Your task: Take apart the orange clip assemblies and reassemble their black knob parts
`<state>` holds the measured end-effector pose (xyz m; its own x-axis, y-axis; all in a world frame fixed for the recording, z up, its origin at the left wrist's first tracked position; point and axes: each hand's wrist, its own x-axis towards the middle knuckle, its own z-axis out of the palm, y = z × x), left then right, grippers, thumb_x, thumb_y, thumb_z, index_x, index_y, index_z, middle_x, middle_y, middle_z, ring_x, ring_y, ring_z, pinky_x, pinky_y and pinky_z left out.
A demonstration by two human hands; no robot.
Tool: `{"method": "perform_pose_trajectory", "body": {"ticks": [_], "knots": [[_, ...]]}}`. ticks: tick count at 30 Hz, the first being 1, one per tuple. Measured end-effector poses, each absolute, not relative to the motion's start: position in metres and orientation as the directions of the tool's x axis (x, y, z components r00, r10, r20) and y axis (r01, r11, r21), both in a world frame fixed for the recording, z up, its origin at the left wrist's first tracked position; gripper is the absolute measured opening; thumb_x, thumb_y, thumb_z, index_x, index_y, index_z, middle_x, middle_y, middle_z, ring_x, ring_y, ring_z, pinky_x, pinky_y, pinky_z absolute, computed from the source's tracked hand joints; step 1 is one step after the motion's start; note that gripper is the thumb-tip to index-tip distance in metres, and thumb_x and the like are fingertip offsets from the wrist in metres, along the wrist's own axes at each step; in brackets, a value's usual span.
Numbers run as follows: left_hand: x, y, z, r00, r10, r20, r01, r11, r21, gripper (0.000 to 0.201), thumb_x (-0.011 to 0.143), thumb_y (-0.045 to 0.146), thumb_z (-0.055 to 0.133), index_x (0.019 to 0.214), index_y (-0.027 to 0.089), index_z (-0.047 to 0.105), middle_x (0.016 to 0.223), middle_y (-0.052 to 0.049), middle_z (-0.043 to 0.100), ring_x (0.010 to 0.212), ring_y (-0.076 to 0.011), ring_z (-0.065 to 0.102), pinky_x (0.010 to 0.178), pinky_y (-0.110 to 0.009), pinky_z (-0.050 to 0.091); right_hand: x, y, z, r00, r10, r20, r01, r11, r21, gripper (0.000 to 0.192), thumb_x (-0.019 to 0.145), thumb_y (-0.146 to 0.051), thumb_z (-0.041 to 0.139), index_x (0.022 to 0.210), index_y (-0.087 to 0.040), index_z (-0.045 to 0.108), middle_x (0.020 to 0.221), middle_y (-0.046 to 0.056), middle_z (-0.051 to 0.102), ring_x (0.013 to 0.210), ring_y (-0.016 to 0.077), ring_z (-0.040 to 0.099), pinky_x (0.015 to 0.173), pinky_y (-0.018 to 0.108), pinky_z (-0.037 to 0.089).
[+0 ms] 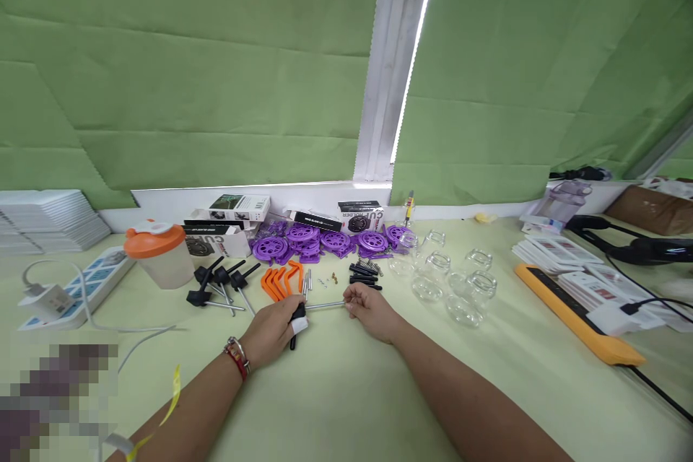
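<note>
My left hand (279, 325), with a bracelet at the wrist and white tape on a finger, is closed round the black head of a metal rod (325, 305). The rod lies level above the table and points to the right. At its far end, the fingertips of my right hand (369, 309) are pinched together; whether they also hold a small part is hidden. Similar black-headed rods (208, 287) lie in a heap to the left. Just beyond my hands are bent orange pieces (279, 283), thin metal pins (307, 283), tiny brass parts (334, 278) and black cylinders (364, 273).
Purple spoked discs (336, 242) lie along the wall beside cup holder boxes (360, 216). Clear glass jars (465, 299) stand at right, near an orange power strip (579, 314). At left are an orange-lidded cup (162, 263) and a white power strip (100, 278) with cables.
</note>
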<state>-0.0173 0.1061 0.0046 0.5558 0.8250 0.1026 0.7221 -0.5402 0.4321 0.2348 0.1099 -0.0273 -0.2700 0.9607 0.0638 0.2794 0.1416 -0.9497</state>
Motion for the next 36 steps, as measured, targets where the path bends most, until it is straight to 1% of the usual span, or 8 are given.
{"method": "perform_pose_trajectory", "body": {"ticks": [4, 10, 15, 26, 28, 30, 32, 36], "knots": [[-0.0172, 0.1064, 0.0047, 0.557, 0.825, 0.098, 0.723, -0.539, 0.433, 0.028, 0.088, 0.039, 0.035, 0.111, 0.024, 0.044, 0.094, -0.004, 0.061, 0.084, -0.0207, 0.056, 0.07, -0.029, 0.039, 0.2346, 0.11, -0.0257, -0.271, 0.961, 0.057, 0.341, 0.151, -0.928, 0.007, 0.08, -0.023, 0.048, 0.085, -0.02, 0.052, 0.065, -0.002, 0.053, 0.063, 0.0121, 0.05, 0.059, 0.024, 0.037], [-0.0173, 0.107, 0.0022, 0.557, 0.822, 0.118, 0.718, -0.549, 0.427, 0.029, 0.089, 0.04, 0.034, 0.111, 0.024, 0.044, 0.094, -0.004, 0.062, 0.083, -0.0207, 0.056, 0.069, -0.028, 0.039, 0.2339, 0.1081, -0.0209, -0.247, 0.969, 0.025, 0.428, 0.132, -0.894, 0.013, 0.083, -0.029, 0.045, 0.083, -0.02, 0.054, 0.067, -0.001, 0.056, 0.057, 0.011, 0.043, 0.053, 0.022, 0.033], [-0.0178, 0.1065, 0.002, 0.556, 0.822, 0.127, 0.717, -0.551, 0.427, 0.029, 0.088, 0.04, 0.035, 0.11, 0.024, 0.045, 0.094, -0.004, 0.062, 0.083, -0.0206, 0.056, 0.07, -0.028, 0.038, 0.2341, 0.1079, -0.0192, -0.256, 0.966, 0.017, 0.449, 0.135, -0.883, 0.018, 0.085, -0.032, 0.043, 0.081, -0.019, 0.055, 0.067, -0.001, 0.057, 0.055, 0.0102, 0.039, 0.051, 0.022, 0.031], [-0.0171, 0.1063, 0.0038, 0.559, 0.82, 0.121, 0.713, -0.55, 0.435, 0.028, 0.088, 0.039, 0.034, 0.109, 0.023, 0.045, 0.092, -0.004, 0.062, 0.081, -0.0202, 0.056, 0.068, -0.028, 0.039, 0.2341, 0.1068, -0.0186, -0.262, 0.964, 0.045, 0.44, 0.161, -0.883, 0.029, 0.086, -0.039, 0.041, 0.07, -0.018, 0.052, 0.064, -0.001, 0.052, 0.055, 0.0099, 0.038, 0.052, 0.022, 0.031], [-0.0168, 0.1055, 0.0047, 0.556, 0.822, 0.122, 0.712, -0.546, 0.441, 0.027, 0.088, 0.038, 0.034, 0.109, 0.023, 0.045, 0.091, -0.004, 0.061, 0.08, -0.02, 0.056, 0.068, -0.028, 0.039, 0.2337, 0.1068, -0.0196, -0.265, 0.963, 0.048, 0.413, 0.158, -0.897, 0.026, 0.086, -0.039, 0.042, 0.073, -0.018, 0.052, 0.064, -0.001, 0.052, 0.055, 0.0101, 0.04, 0.053, 0.022, 0.032], [-0.0167, 0.1049, 0.0053, 0.555, 0.823, 0.12, 0.712, -0.545, 0.443, 0.027, 0.088, 0.038, 0.034, 0.109, 0.024, 0.045, 0.091, -0.004, 0.061, 0.08, -0.02, 0.056, 0.068, -0.029, 0.039, 0.233, 0.1067, -0.0209, -0.263, 0.963, 0.06, 0.351, 0.153, -0.924, 0.019, 0.083, -0.036, 0.047, 0.083, -0.019, 0.053, 0.069, -0.001, 0.052, 0.058, 0.0108, 0.044, 0.055, 0.023, 0.035], [-0.0168, 0.1047, 0.0053, 0.556, 0.823, 0.117, 0.712, -0.545, 0.442, 0.028, 0.088, 0.038, 0.034, 0.109, 0.024, 0.045, 0.092, -0.004, 0.061, 0.081, -0.0203, 0.056, 0.068, -0.029, 0.039, 0.2325, 0.1066, -0.0219, -0.266, 0.961, 0.078, 0.292, 0.158, -0.943, 0.017, 0.08, -0.032, 0.052, 0.091, -0.02, 0.051, 0.072, -0.001, 0.051, 0.063, 0.0116, 0.047, 0.059, 0.024, 0.038], [-0.0171, 0.1052, 0.0045, 0.561, 0.819, 0.122, 0.708, -0.551, 0.443, 0.028, 0.088, 0.038, 0.035, 0.111, 0.024, 0.045, 0.095, -0.005, 0.061, 0.083, -0.0208, 0.056, 0.07, -0.029, 0.039, 0.2326, 0.1061, -0.0213, -0.286, 0.956, 0.06, 0.324, 0.156, -0.933, 0.01, 0.08, -0.027, 0.05, 0.087, -0.02, 0.051, 0.065, -0.003, 0.049, 0.061, 0.0121, 0.047, 0.059, 0.025, 0.038]]}}
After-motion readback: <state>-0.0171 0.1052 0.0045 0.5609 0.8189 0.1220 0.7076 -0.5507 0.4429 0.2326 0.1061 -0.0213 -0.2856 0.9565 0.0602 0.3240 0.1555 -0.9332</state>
